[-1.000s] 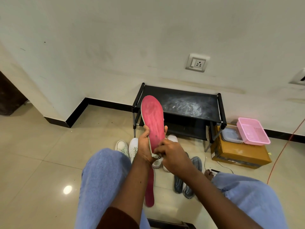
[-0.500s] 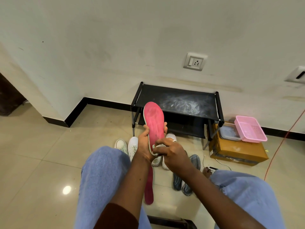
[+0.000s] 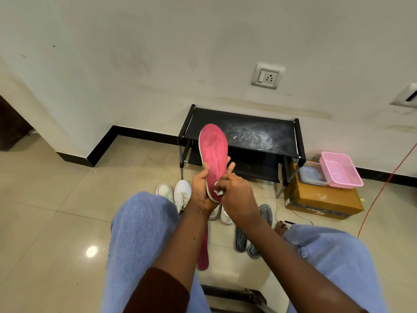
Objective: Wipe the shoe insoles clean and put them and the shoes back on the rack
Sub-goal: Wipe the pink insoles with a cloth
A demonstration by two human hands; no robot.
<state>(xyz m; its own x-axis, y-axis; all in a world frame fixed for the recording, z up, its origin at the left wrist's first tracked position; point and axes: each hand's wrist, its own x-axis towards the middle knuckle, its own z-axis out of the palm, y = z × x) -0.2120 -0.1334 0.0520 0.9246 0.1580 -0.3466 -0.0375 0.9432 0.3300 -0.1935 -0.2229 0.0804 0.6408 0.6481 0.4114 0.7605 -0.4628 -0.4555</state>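
Left hand [image 3: 201, 192] grips the upright pink insole [image 3: 214, 154]; right hand [image 3: 237, 198] pinches a white wipe [image 3: 218, 191] against its heel.

Soft, even indoor light; a sharp picture with wide-angle bending.
You have bright, diffuse light from overhead: one small glare spot [image 3: 91, 251] shines on the glossy floor [image 3: 45, 211]. Shadows are faint, deepest under the rack [image 3: 243, 129]. The insole [image 3: 214, 152] is in crisp focus. The wall [image 3: 135, 53] and skirting [image 3: 144, 134] bow toward the frame edges, and the far left opening [image 3: 11, 127] is dark.
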